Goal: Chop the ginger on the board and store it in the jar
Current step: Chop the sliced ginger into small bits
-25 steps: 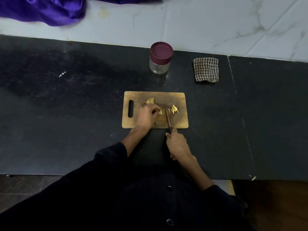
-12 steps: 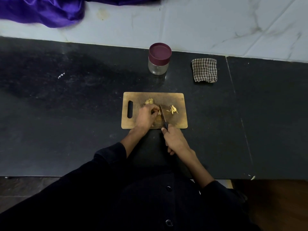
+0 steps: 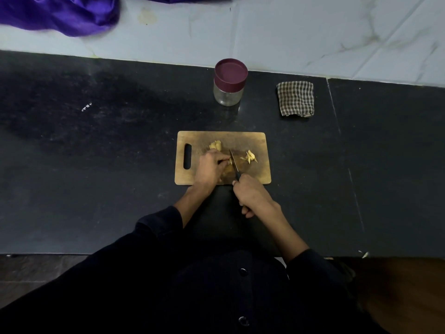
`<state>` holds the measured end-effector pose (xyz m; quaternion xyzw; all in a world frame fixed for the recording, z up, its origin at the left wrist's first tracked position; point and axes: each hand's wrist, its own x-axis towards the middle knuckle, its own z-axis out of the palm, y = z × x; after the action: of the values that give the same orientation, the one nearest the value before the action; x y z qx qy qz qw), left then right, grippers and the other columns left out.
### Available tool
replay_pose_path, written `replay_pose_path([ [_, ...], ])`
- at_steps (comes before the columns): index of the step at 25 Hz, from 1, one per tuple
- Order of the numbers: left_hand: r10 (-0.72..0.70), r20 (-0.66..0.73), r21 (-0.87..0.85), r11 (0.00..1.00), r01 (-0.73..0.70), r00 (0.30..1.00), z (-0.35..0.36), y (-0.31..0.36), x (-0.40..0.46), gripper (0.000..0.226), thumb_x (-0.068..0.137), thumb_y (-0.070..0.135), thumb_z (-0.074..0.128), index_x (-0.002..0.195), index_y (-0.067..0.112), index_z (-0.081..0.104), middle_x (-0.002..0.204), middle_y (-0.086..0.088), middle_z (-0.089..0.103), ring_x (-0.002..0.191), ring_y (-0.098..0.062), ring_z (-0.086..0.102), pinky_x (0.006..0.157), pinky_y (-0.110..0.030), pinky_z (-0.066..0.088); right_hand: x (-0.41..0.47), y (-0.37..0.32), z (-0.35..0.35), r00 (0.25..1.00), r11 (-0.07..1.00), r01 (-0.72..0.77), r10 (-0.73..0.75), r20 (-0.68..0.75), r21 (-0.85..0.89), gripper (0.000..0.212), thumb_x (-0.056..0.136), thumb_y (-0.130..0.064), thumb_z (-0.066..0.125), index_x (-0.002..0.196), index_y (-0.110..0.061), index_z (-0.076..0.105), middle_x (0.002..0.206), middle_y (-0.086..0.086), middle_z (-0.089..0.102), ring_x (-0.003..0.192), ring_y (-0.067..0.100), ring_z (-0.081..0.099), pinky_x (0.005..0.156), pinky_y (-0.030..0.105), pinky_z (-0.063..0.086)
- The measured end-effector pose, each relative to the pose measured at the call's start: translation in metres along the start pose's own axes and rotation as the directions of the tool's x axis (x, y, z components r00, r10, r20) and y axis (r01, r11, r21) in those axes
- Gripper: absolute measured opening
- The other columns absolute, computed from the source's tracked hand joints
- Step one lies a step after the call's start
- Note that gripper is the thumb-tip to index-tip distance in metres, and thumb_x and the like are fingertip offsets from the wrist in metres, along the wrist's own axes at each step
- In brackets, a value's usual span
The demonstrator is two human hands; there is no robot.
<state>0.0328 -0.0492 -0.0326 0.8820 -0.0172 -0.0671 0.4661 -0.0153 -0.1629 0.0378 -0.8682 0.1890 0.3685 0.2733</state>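
A wooden cutting board (image 3: 255,141) lies on the black counter. My left hand (image 3: 209,168) presses a ginger piece (image 3: 230,161) down on the board, most of it hidden under the fingers. My right hand (image 3: 251,195) grips the handle of a knife (image 3: 234,160), whose blade stands against the ginger by my left fingertips. A whole ginger lump (image 3: 215,145) lies just beyond my left hand. Cut ginger slices (image 3: 250,157) sit to the right of the blade. The glass jar (image 3: 230,83), with its maroon lid on, stands behind the board.
A folded checked cloth (image 3: 295,98) lies to the right of the jar. Purple fabric (image 3: 60,13) hangs at the top left over the pale marble wall. The counter's front edge runs just below my forearms.
The knife has shifted left, from near the cut slices to the ginger held under my left fingers. My right hand moved forward to the board's front edge. My left hand stayed put.
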Motion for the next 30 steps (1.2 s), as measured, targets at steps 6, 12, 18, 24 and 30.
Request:
replay_pose_path([
  [6,-0.003,-0.011,0.034,0.999,0.004,1.000,0.001,-0.001,0.001,0.022,0.090,0.009,0.063,0.110,0.008,0.070,0.108,-0.002,0.060,0.081,-0.005,0.056,0.054,-0.008,0.044,0.011,0.012,0.022,0.995,0.997,0.044,-0.049,-0.084,-0.058,0.031,0.105,-0.030,0.039,0.123,-0.006,0.044,0.115,0.019,0.061,0.092,0.036,0.068,0.079,0.053,0.058],
  [12,-0.010,-0.011,0.034,0.999,0.010,1.000,0.001,0.000,0.000,0.022,0.089,0.009,0.064,0.110,0.009,0.070,0.109,-0.001,0.060,0.083,-0.005,0.056,0.056,-0.011,0.047,0.012,0.015,0.024,0.998,0.998,0.024,-0.027,-0.060,-0.058,0.032,0.105,-0.030,0.038,0.128,-0.008,0.044,0.114,0.018,0.061,0.090,0.034,0.069,0.079,0.052,0.059],
  [18,-0.002,-0.004,0.025,1.000,0.002,1.000,0.002,0.000,-0.001,0.022,0.089,0.010,0.064,0.110,0.009,0.070,0.106,0.001,0.060,0.082,-0.006,0.057,0.070,-0.026,0.054,-0.003,0.026,0.023,1.000,0.999,0.008,-0.007,-0.021,0.033,0.033,0.106,-0.031,0.034,0.129,-0.008,0.041,0.101,0.017,0.063,0.071,0.032,0.071,0.062,0.049,0.062],
  [24,-0.007,0.001,0.037,0.999,0.007,1.000,0.002,0.000,-0.002,0.022,0.090,0.011,0.063,0.110,0.010,0.070,0.112,-0.004,0.061,0.091,-0.015,0.061,0.069,-0.029,0.056,-0.004,0.036,0.017,0.995,0.972,0.037,-0.015,-0.099,0.233,0.040,0.106,-0.030,0.035,0.137,-0.006,0.039,0.093,0.020,0.066,0.057,0.029,0.067,0.052,0.045,0.060],
  [30,-0.020,-0.016,-0.005,1.000,0.020,1.000,-0.001,-0.001,-0.006,0.022,0.089,0.012,0.065,0.110,0.011,0.069,0.112,-0.002,0.059,0.069,-0.010,0.062,0.041,-0.014,0.048,-0.013,0.035,0.019,0.995,0.947,0.099,-0.099,-0.017,0.306,0.030,0.106,-0.030,0.037,0.128,-0.010,0.042,0.074,0.011,0.060,0.045,0.020,0.059,0.046,0.035,0.056],
])
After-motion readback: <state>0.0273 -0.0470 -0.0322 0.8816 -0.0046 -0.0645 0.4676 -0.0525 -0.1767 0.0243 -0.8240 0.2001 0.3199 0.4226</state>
